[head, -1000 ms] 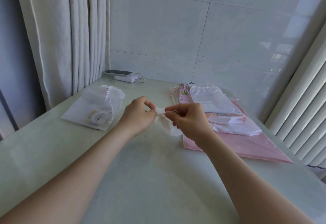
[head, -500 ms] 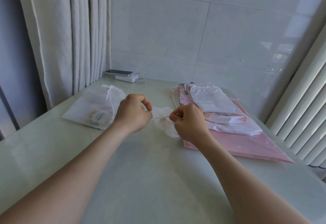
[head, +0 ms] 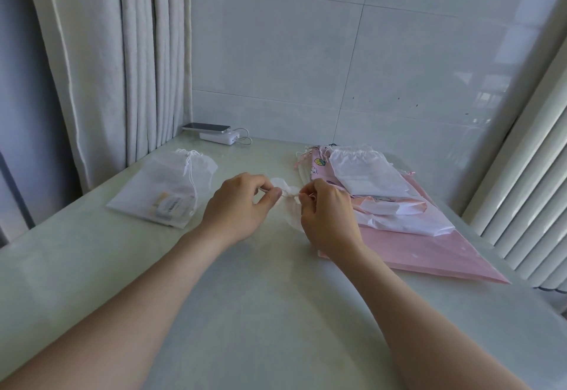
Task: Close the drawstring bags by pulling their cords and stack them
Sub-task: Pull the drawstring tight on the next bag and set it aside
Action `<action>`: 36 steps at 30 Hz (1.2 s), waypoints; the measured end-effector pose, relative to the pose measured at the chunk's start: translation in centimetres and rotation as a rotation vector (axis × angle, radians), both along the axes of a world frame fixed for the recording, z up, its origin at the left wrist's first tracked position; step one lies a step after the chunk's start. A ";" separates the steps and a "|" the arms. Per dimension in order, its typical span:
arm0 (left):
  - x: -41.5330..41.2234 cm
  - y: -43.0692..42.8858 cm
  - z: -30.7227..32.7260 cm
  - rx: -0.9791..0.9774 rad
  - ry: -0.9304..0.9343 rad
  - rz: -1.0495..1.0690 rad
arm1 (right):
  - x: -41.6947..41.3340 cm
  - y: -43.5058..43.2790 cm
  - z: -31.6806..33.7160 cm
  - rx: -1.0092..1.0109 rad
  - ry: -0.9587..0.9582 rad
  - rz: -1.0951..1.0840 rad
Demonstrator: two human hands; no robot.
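Observation:
A small white drawstring bag (head: 290, 202) hangs between my two hands above the middle of the table, its mouth gathered. My left hand (head: 242, 205) pinches the bag's cord on the left side. My right hand (head: 329, 214) pinches the cord on the right side, and the bag's body drops behind its fingers. A closed white mesh bag (head: 167, 188) with a card inside lies flat to the left. A pile of bags (head: 368, 187), white ones on pink ones, lies to the right.
A phone (head: 206, 127) rests on a white power bank (head: 218, 138) with a cable at the back left corner. Curtains hang along the left edge, a tiled wall stands behind, and a ribbed radiator (head: 527, 193) borders the right side of the pale table (head: 276, 313).
My hands drew apart at first, then came closer together again. The small bag's mouth is now bunched tighter between them.

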State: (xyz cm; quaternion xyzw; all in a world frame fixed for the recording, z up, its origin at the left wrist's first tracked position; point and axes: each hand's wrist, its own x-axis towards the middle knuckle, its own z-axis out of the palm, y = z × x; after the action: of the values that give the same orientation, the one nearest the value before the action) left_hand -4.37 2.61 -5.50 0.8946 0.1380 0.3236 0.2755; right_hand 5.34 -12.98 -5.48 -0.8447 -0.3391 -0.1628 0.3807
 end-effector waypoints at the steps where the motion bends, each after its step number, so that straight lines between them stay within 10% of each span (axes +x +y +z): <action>1: 0.0 0.1 0.0 -0.041 -0.021 -0.016 | 0.1 0.0 -0.1 0.000 -0.011 0.005; 19: 0.6 -0.3 0.4 -0.244 0.044 0.058 | 0.9 0.2 0.5 0.111 0.109 0.029; 36: -0.5 1.0 0.9 0.086 0.032 0.116 | 0.5 -0.5 1.1 0.020 -0.015 -0.028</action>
State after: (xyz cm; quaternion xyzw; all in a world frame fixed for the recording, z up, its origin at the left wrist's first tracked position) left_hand -4.87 3.63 -4.56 0.9013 0.1799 0.3300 0.2155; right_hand 5.88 -13.47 -4.38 -0.8443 -0.3283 -0.1778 0.3843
